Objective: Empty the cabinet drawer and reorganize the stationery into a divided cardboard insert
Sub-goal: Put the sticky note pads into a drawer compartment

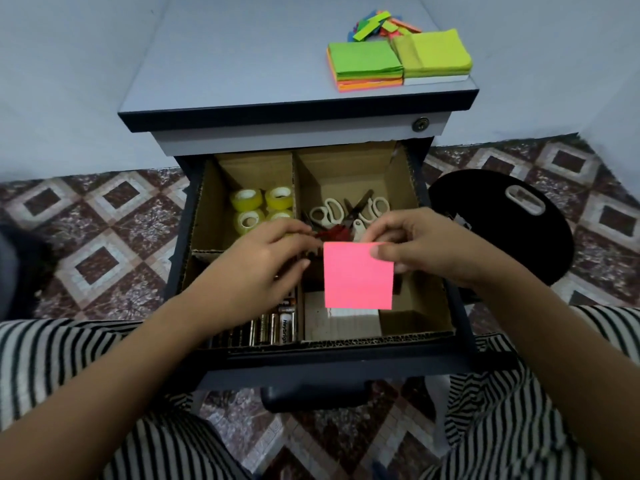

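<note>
Patterned floor tiles (pixel 104 237) under a small grey cabinet (pixel 242 64) against a pale wall. Its top drawer (pixel 346 362) is pulled out toward us with the cardboard insert (pixel 207 209) sitting in it.

- Back left compartment: four yellow tape rolls (pixel 261 207).
- Back right compartment: scissors (pixel 343 211) with white handles, plus something red we can't make out.
- Front left compartment: batteries (pixel 273 327) lying in rows, partly under our left arm.
- Front right compartment: white pad (pixel 346 323) on the bottom.

Our right hand (pixel 426 244) pinches a pink sticky note (pixel 358 277) at its upper right corner, thumb on the front. The note hangs upright over the front right compartment, above the white pad.

Our left hand (pixel 263 261) is over the middle of the insert, fingers curled toward the note's upper left corner. It's blurred, so we can't tell if it grips anything.

On the cabinet's top sit two sticky note stacks (pixel 367 64) side by side, touching, with loose coloured strips (pixel 381 26) behind them. A round black object (pixel 502 230) is on the floor right of the drawer. Striped trousers (pixel 69 358) show on both sides.
</note>
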Available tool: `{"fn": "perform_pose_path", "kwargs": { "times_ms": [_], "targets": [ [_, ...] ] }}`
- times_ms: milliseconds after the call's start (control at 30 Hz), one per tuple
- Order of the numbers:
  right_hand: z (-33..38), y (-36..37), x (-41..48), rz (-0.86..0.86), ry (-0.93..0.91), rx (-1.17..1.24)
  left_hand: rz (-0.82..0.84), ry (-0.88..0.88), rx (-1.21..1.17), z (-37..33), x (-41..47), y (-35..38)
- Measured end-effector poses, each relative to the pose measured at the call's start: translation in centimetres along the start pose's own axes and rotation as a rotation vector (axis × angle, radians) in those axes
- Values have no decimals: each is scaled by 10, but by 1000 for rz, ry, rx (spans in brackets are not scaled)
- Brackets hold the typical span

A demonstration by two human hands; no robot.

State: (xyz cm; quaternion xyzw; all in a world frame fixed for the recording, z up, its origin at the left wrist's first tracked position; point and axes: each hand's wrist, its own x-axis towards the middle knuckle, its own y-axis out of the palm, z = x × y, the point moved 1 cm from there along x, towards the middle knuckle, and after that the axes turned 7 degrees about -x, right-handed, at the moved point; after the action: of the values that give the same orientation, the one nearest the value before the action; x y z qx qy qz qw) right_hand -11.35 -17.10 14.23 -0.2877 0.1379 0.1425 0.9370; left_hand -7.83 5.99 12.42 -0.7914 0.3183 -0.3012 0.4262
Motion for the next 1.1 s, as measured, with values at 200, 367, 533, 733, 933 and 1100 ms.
{"fn": "perform_pose_path", "kwargs": {
  "times_ms": [200,367,533,733,933,1100],
  "targets": [
    [0,28,14,67,28,-105,35,-233,150,19,4,19],
    [-1,37,17,90,32,-173,81,-289,182,21,5,26],
    [0,43,19,97,42,-236,99,-280,194,23,4,22],
    [-5,53,21,189,64,-330,109,-268,198,24,4,20],
    [-12,65,29,164,45,-491,109,-272,188,23,6,18],
    [-15,72,27,109,-75,-734,110,-272,189,23,6,18]
  ]
}}
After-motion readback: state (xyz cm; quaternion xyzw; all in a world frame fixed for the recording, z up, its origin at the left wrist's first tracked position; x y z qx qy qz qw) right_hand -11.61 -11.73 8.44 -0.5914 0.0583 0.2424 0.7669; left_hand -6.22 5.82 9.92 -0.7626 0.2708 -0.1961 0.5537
